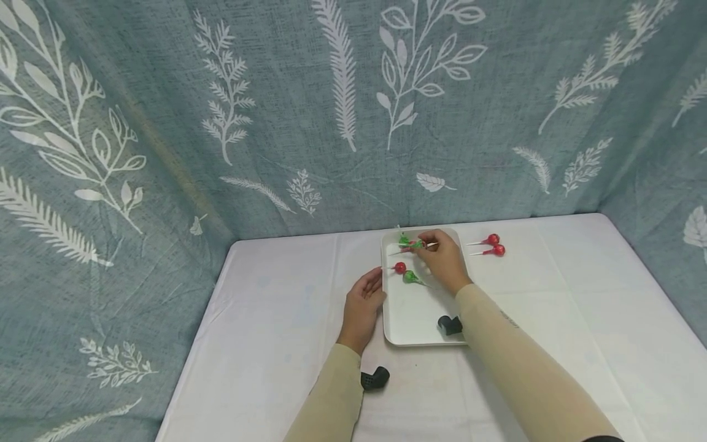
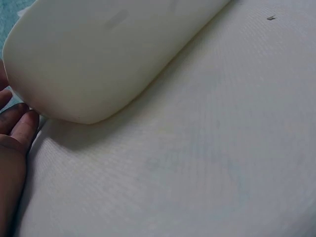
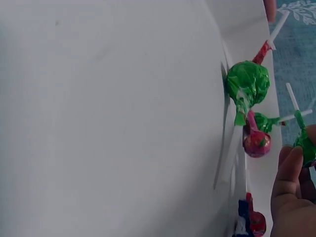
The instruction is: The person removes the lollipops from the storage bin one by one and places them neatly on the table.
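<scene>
A white tray point(image 1: 420, 313) lies on the table with several wrapped lollipops in it. My right hand point(image 1: 444, 261) pinches a green lollipop point(image 3: 305, 146) by its wrapped head over the far end, the stick pointing away from the fingers. Close to that hand are another green lollipop point(image 1: 404, 240) and a red one partly covered. Nearer the middle, a red lollipop point(image 1: 400, 267) lies beside a green lollipop point(image 1: 410, 277). My left hand point(image 1: 361, 310) rests its loosely bent fingers along the tray's left side; in the left wrist view its fingertips point(image 2: 30, 121) meet the tray wall.
Two red lollipops point(image 1: 499, 250) lie on the white tablecloth point(image 1: 552, 319) right of the tray. Patterned blue-green curtains point(image 1: 353, 172) stand behind and at both sides. Black wrist cameras point(image 1: 375, 378) are worn on both forearms, the right one over the tray's near end.
</scene>
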Demonstrator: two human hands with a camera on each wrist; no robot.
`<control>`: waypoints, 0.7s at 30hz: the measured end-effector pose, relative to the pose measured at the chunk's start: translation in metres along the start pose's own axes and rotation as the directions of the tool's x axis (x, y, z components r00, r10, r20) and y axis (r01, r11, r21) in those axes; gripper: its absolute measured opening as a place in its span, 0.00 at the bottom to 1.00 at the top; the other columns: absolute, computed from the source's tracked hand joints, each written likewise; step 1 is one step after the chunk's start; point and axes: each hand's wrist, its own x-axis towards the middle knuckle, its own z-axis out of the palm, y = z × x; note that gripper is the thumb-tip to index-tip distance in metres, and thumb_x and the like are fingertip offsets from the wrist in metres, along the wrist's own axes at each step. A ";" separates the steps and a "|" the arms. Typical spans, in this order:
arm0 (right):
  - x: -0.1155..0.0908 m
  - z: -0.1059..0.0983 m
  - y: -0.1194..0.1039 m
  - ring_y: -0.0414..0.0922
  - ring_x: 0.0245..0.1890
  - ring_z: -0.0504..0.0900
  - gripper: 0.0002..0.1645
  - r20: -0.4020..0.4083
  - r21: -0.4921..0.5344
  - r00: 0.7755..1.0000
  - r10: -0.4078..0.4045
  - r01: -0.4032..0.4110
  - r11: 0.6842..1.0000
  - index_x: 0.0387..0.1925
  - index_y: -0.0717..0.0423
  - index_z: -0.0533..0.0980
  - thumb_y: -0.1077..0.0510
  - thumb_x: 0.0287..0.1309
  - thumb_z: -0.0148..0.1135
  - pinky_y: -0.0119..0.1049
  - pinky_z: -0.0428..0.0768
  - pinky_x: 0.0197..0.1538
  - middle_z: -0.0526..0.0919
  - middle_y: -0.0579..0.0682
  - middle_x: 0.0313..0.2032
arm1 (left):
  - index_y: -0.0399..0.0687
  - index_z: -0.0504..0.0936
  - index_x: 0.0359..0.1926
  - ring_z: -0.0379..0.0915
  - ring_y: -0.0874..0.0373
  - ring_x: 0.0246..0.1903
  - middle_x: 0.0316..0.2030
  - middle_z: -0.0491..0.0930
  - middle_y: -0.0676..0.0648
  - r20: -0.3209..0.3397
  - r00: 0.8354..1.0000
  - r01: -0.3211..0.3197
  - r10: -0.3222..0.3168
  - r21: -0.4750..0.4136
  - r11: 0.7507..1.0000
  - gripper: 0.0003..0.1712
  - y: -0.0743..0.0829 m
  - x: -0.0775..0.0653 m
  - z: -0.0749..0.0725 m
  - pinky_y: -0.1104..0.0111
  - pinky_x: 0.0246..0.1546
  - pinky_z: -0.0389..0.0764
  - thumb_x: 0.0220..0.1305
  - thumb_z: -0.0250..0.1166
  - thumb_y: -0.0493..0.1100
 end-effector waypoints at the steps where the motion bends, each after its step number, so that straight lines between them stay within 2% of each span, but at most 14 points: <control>1: 0.000 -0.002 -0.001 0.54 0.52 0.81 0.18 0.003 0.003 1.000 0.003 -0.003 1.000 0.61 0.63 0.80 0.62 0.74 0.67 0.47 0.83 0.57 0.82 0.59 0.57 | 0.43 0.75 0.76 0.73 0.52 0.71 0.70 0.78 0.44 0.000 1.000 -0.001 0.001 -0.003 1.000 0.30 0.000 0.000 0.000 0.67 0.69 0.76 0.75 0.60 0.31; 5: -0.001 -0.009 -0.004 0.55 0.54 0.80 0.18 0.014 0.014 1.000 0.016 -0.016 1.000 0.62 0.65 0.80 0.62 0.75 0.67 0.49 0.83 0.58 0.81 0.60 0.57 | 0.42 0.75 0.76 0.73 0.51 0.71 0.70 0.78 0.43 -0.005 1.000 -0.001 0.001 0.000 1.000 0.30 0.001 -0.001 0.001 0.67 0.69 0.76 0.76 0.60 0.30; 12: -0.003 -0.022 -0.007 0.55 0.54 0.80 0.19 0.021 0.000 0.999 0.041 -0.041 0.999 0.63 0.64 0.80 0.60 0.76 0.65 0.47 0.84 0.55 0.82 0.60 0.58 | 0.43 0.75 0.76 0.74 0.52 0.71 0.70 0.78 0.44 -0.011 1.000 0.004 -0.004 -0.001 1.000 0.30 0.000 0.000 0.001 0.67 0.69 0.76 0.75 0.60 0.31; 21: -0.002 -0.030 -0.005 0.55 0.55 0.80 0.19 -0.008 0.015 0.998 0.067 -0.066 0.998 0.63 0.63 0.79 0.61 0.76 0.66 0.45 0.84 0.56 0.82 0.60 0.59 | 0.42 0.75 0.76 0.74 0.52 0.71 0.70 0.78 0.44 -0.007 1.000 0.000 0.000 0.001 1.000 0.30 0.002 0.000 0.001 0.67 0.69 0.76 0.76 0.60 0.31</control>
